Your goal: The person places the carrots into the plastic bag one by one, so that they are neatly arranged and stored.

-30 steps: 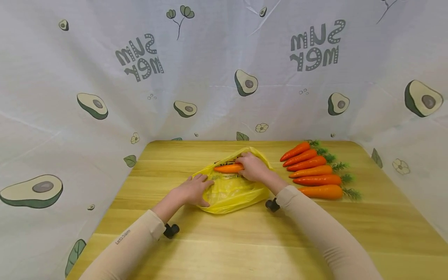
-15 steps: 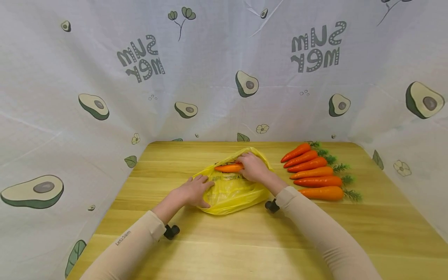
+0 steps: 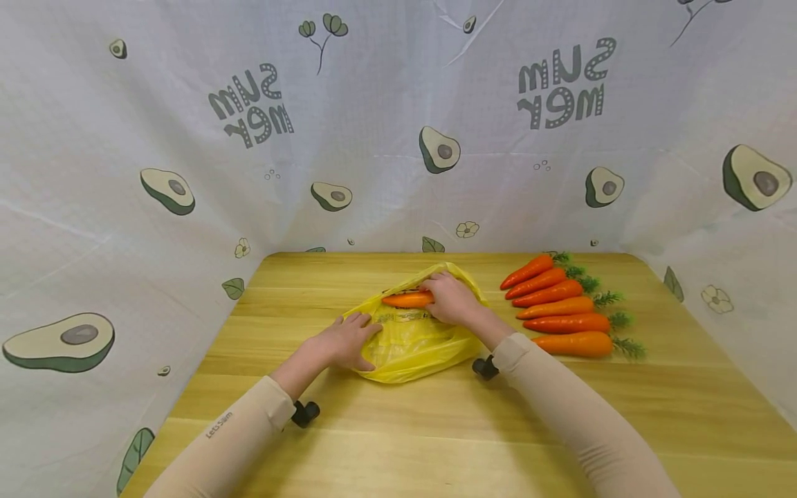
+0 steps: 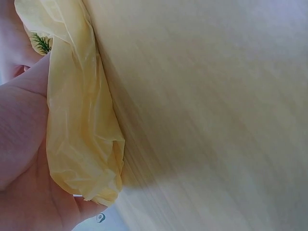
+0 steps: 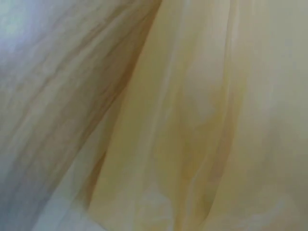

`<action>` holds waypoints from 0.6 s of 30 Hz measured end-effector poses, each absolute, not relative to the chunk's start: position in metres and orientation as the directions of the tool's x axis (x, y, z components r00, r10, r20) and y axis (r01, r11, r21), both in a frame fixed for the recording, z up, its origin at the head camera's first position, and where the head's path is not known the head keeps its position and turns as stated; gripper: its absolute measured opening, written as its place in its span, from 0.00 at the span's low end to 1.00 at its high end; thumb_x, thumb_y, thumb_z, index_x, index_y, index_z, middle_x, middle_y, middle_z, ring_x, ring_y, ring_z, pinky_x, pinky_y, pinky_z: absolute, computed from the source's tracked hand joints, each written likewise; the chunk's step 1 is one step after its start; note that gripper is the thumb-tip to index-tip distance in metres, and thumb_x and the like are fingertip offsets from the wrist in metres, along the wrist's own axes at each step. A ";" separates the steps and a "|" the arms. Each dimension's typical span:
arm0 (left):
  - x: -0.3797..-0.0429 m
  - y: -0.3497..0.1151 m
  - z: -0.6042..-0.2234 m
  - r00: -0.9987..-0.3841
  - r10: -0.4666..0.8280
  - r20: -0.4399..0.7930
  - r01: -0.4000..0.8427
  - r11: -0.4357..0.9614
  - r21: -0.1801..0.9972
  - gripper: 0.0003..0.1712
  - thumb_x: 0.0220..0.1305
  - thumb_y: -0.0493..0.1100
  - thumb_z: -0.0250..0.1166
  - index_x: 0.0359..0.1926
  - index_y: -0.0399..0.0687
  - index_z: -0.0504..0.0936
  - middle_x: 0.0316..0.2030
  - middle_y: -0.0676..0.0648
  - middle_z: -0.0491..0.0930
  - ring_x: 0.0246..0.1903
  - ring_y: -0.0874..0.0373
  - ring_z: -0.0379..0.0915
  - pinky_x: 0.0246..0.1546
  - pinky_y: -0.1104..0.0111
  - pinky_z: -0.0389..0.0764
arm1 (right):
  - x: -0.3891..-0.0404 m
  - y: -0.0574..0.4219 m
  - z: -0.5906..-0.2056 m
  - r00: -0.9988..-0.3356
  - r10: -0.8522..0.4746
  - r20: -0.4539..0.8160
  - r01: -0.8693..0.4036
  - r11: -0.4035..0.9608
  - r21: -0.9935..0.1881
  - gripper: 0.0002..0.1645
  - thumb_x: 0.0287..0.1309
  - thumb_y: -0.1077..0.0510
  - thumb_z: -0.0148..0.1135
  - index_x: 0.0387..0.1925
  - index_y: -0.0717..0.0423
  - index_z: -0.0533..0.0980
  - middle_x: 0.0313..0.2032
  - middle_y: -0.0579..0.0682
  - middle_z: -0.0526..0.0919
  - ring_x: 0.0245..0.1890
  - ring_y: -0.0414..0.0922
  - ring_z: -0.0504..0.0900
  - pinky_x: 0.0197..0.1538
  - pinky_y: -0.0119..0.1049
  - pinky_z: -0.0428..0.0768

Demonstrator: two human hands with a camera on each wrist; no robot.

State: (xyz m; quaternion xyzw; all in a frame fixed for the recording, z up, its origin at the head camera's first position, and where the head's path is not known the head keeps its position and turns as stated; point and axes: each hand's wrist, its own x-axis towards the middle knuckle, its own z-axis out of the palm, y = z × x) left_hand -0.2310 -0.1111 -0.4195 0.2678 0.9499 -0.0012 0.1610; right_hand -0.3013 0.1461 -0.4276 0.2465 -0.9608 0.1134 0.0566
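A yellow plastic bag (image 3: 407, 346) lies spread on the table, its opening gaping upward. Inside its mouth is an orange carrot (image 3: 405, 299), tip pointing left. My right hand (image 3: 450, 297) reaches into the bag and grips the carrot's thick end, which the fingers hide. At the bag's left side, my left hand (image 3: 346, 339) holds the edge, thumb low and fingers over the plastic. In the left wrist view, crumpled yellow plastic (image 4: 79, 125) hangs across the palm, and a bit of green carrot top (image 4: 41, 43) shows behind. Blurred yellow plastic fills most of the right wrist view.
To the right of the bag, several orange and red carrots (image 3: 563, 323) with green tops lie in a slanting row, close to the right forearm. The wooden table (image 3: 398, 443) backs onto a white curtain (image 3: 373, 138) printed with avocados.
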 end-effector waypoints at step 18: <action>-0.229 -0.110 -0.420 -0.802 0.502 -0.323 0.503 0.860 0.088 0.50 0.61 0.64 0.70 0.77 0.54 0.60 0.78 0.41 0.53 0.78 0.42 0.47 0.74 0.40 0.53 | -0.261 0.167 -0.383 -0.843 -0.522 0.131 -0.529 0.758 -0.381 0.22 0.60 0.57 0.70 0.56 0.58 0.82 0.56 0.55 0.83 0.58 0.56 0.79 0.60 0.53 0.78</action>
